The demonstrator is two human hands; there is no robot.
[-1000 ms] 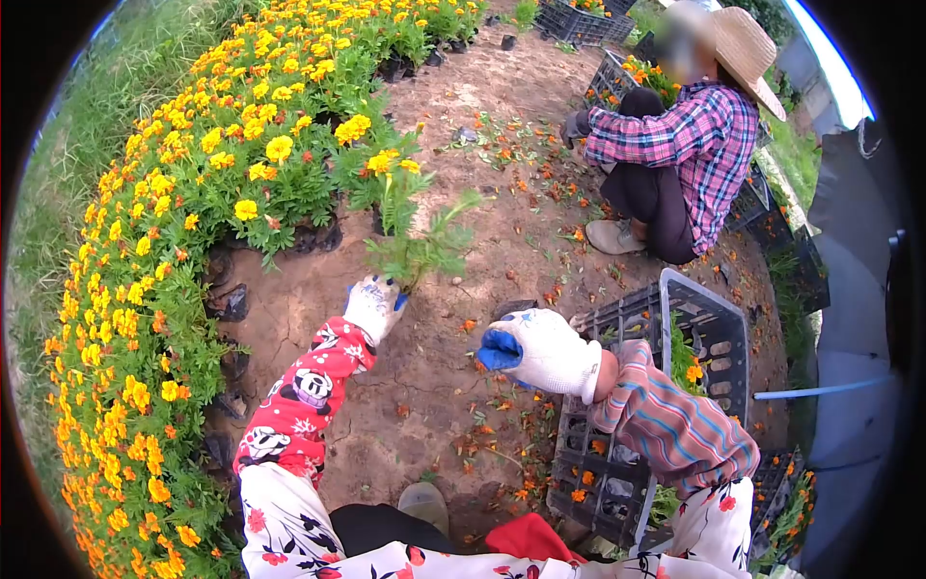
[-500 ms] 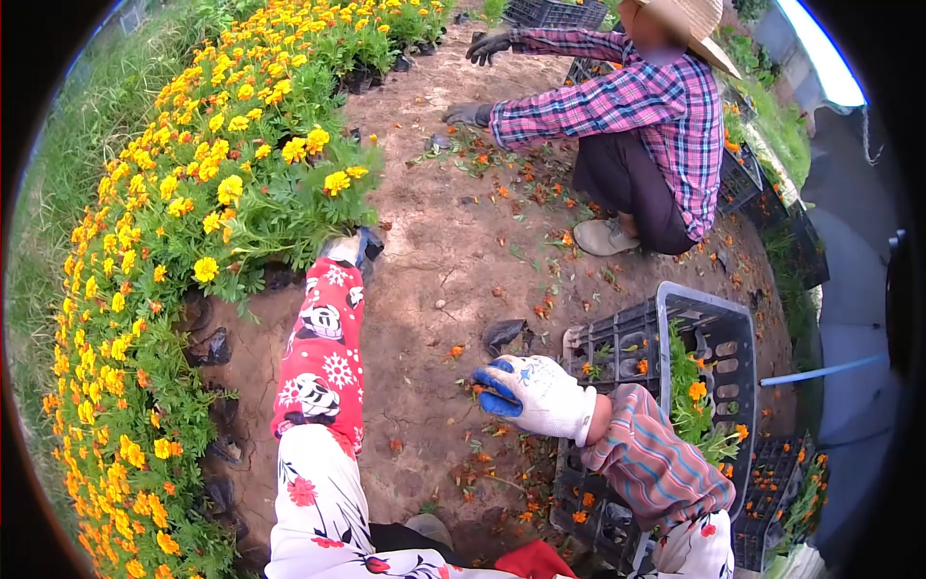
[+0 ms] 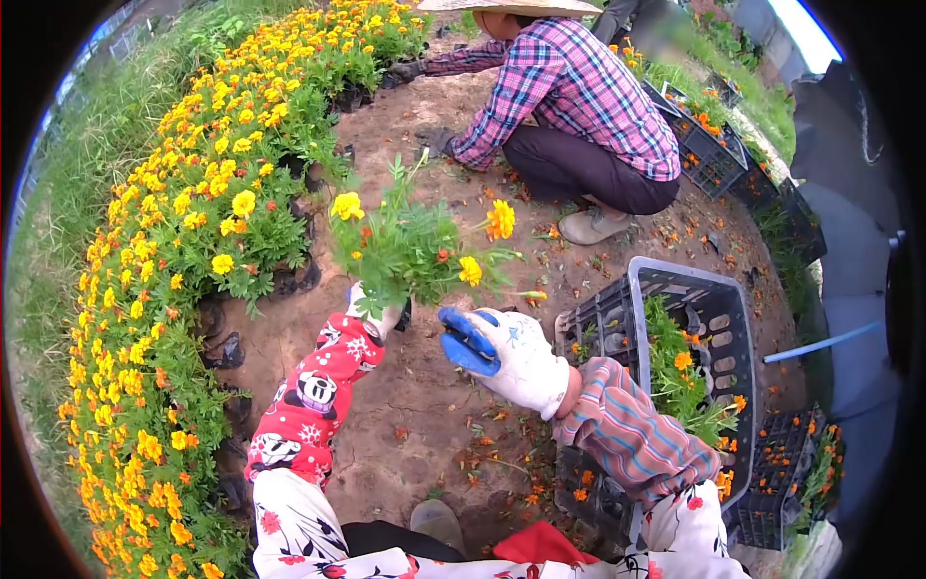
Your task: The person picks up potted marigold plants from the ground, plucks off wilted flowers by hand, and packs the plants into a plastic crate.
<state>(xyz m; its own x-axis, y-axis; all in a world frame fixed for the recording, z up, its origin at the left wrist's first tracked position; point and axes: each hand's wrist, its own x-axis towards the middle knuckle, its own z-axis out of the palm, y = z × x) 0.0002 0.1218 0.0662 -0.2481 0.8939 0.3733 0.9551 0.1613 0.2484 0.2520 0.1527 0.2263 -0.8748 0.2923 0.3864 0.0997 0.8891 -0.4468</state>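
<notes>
A leafy green marigold plant with yellow blooms (image 3: 410, 253) stands at the centre of the frame, above the bare brown soil, with the left hand in a white knit glove (image 3: 374, 307) at its base. That hand seems closed around a small black plastic pot (image 3: 405, 314), of which only a sliver shows; foliage hides the fingertips, so their exact grip cannot be told. The plant is probably light, its stems soft and springy and its flower heads easily snapped, while the thin pot likely gives under pressure and may shed soil; the safest hold is low, around the pot, not by stems or blooms. The right hand in a white glove with blue-coated fingers (image 3: 506, 357) is just beside the foliage, its fingers curled towards the thumb with a narrow gap and nothing visible between them. Right of centre, an open black plastic crate with slotted walls (image 3: 690, 267) holds green plants with orange flowers (image 3: 675, 362) along one side. At the lower right, another black crate (image 3: 772, 482) has orange blooms about it, and at the upper right a further dark lattice crate (image 3: 709, 159) stands near orange-flowered plants.
</notes>
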